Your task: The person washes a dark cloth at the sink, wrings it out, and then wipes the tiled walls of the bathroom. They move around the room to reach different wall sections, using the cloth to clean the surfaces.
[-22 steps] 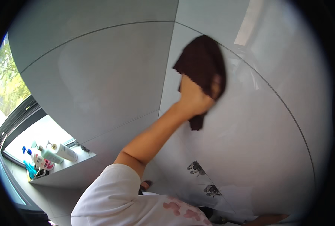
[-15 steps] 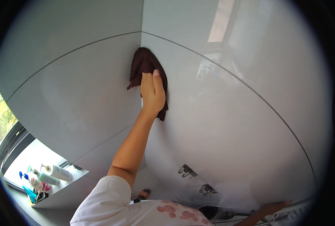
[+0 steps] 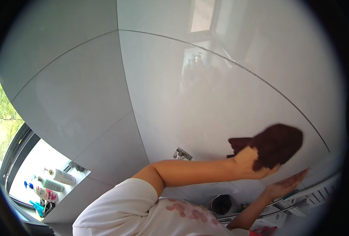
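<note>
My left hand (image 3: 253, 163) is closed on a dark maroon cloth (image 3: 278, 145), which lies against the glossy pale wall (image 3: 174, 102) at the right. Its left arm stretches across the view from a white short sleeve, and the cloth hides some of the fingers. Lower down on the right, my right hand (image 3: 284, 187) is open with its fingers stretched out, close to the wall and just above a metal rail; whether it touches the wall I cannot tell.
Pump bottles (image 3: 52, 183) stand on the window ledge (image 3: 78, 179) at the lower left, beside a window (image 3: 5, 114). A metal wall fitting (image 3: 182, 153) shows behind my arm. A white slatted rack (image 3: 316, 196) is at the lower right, near a dark round container (image 3: 221, 204).
My left hand has carried the cloth from the wall corner down and far to the right. More of my right hand has come into view, higher up. The view has shifted somewhat.
</note>
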`<state>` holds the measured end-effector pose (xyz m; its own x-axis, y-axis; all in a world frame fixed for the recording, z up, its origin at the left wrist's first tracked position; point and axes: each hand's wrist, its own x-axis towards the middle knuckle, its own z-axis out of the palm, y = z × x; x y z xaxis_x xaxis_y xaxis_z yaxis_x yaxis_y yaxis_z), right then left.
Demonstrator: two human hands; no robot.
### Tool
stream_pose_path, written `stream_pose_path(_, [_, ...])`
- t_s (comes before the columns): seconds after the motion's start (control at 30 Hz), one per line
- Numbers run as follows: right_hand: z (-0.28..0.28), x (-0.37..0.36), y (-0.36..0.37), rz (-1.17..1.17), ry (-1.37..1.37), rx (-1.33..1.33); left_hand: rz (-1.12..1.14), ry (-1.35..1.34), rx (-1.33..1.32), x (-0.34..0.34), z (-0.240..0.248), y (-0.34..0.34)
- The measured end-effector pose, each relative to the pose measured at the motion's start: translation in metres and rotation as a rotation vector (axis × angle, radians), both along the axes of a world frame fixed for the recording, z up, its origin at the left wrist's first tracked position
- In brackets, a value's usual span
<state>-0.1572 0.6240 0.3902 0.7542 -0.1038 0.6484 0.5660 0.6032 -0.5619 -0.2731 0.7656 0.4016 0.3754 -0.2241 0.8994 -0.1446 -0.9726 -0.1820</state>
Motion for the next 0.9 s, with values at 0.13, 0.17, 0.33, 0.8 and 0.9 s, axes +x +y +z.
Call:
stream_pose_path(0.13, [0.009, 0.004, -0.003, 0.128, 0.047, 0.133, -0.112, 0.293, 0.133, 0.048, -0.018, -0.051])
stream_pose_path(0.17, [0.010, 0.005, -0.001, 0.136, 0.047, 0.132, -0.116, 0.602, 0.092, 0.053, -0.018, -0.056])
stream_pose_path(0.33, [0.005, 0.010, 0.000, 0.079, -0.093, 0.079, -0.093, 0.114, -0.101, 0.001, -0.017, 0.005])
stream_pose_path(0.8, [-0.015, 0.035, -0.018, 0.224, 0.155, 0.066, 0.631, -0.604, -0.565, -0.246, -0.133, 0.311])
stream_pose_path(0.9, [-0.013, 0.032, -0.016, 0.270, 0.139, 0.054, 0.655, -0.585, -0.664, -0.237, -0.148, 0.303])
